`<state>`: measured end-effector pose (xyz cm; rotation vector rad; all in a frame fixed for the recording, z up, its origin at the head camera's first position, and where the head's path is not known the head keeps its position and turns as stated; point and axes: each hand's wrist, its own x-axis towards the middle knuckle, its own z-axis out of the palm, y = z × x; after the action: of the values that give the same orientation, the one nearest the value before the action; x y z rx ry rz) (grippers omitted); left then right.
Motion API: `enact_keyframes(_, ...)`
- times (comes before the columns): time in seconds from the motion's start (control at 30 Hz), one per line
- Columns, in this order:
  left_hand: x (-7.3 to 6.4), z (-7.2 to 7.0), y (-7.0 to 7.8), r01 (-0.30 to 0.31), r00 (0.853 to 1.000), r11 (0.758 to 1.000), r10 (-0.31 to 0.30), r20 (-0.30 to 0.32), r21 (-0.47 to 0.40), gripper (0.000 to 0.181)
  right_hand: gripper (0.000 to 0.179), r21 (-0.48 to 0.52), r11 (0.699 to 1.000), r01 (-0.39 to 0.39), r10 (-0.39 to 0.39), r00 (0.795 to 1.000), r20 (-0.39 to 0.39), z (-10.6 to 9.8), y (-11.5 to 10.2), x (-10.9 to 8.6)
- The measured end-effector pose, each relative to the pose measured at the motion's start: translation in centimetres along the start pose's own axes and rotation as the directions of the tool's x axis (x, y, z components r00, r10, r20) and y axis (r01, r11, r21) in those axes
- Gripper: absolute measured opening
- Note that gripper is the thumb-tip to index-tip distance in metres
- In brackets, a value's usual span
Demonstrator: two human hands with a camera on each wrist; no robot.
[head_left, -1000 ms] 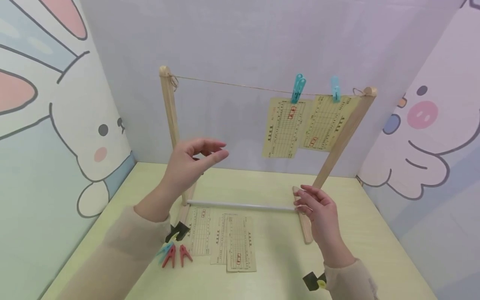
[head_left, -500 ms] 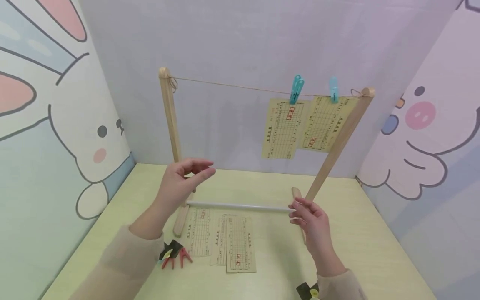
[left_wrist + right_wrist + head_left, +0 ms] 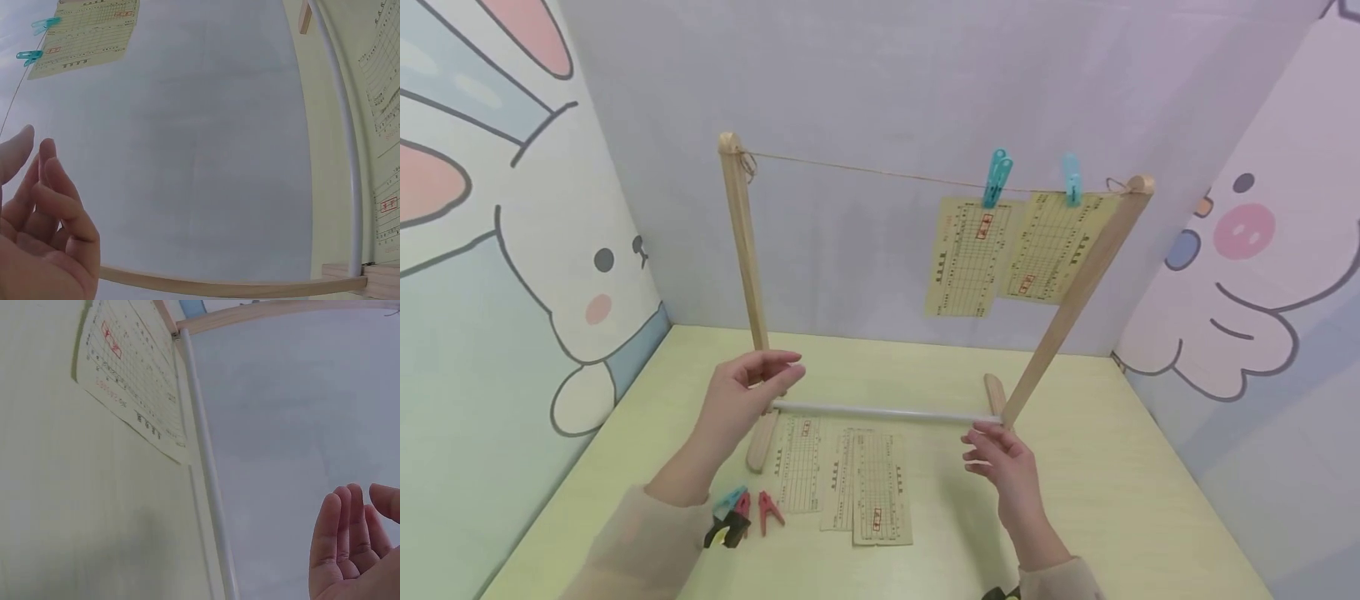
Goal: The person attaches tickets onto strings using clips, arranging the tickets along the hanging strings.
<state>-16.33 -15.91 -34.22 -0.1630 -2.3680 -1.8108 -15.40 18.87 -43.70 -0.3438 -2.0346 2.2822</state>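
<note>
Two paper slips hang from the cord, each pinched there by a blue clip, presumably to keep it from falling; I see yellowish, ruled sheets, red-stamped. Below, on the table, lie similar loose slips, two overlapping, with spare clips likely kept within reach. The left hand and right hand, fingers loosely curved, grip nothing.

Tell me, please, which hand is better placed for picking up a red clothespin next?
Probably the left hand. It holds nothing, and the red clothespins lie on its side of the table, closer to it. The right hand also holds nothing, but it is farther off, with paper slips between.
</note>
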Motion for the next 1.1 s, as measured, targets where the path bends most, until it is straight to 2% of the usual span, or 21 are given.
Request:
enact_keyframes(0.13,-0.5,-0.2,-1.1,0.054,0.999,0.999,-0.054,-0.008,-0.003,0.035,0.009,-0.034,0.999,-0.019,0.019,1.0,0.011,0.4,1.2,0.1)
enact_keyframes(0.37,-1.3,-0.4,-3.3,0.131,0.991,0.991,-0.132,-0.025,-0.007,0.037,0.033,-0.071,0.995,-0.066,0.068,0.997,0.026,0.8,2.8,0.1)
enact_keyframes(0.57,-2.2,-0.8,-5.3,0.194,0.98,0.981,-0.195,-0.031,-0.017,0.04,0.04,-0.102,0.99,-0.101,0.106,0.993,0.045,0.9,3.9,-0.1)
enact_keyframes(0.73,-3.0,-1.2,-7.1,0.238,0.97,0.971,-0.239,-0.036,-0.024,0.044,0.042,-0.126,0.985,-0.116,0.124,0.99,0.061,1.1,4.4,-0.2)
enact_keyframes(0.93,-3.7,-1.6,-8.4,0.311,0.949,0.95,-0.311,-0.051,-0.014,0.048,0.039,-0.14,0.982,-0.125,0.136,0.988,0.072,1.4,4.8,-0.4)
enact_keyframes(1.1,-4.2,-2.0,-9.2,0.33,0.942,0.944,-0.329,-0.06,0.015,0.049,0.04,-0.162,0.978,-0.129,0.144,0.986,0.086,1.8,5.0,-0.5)
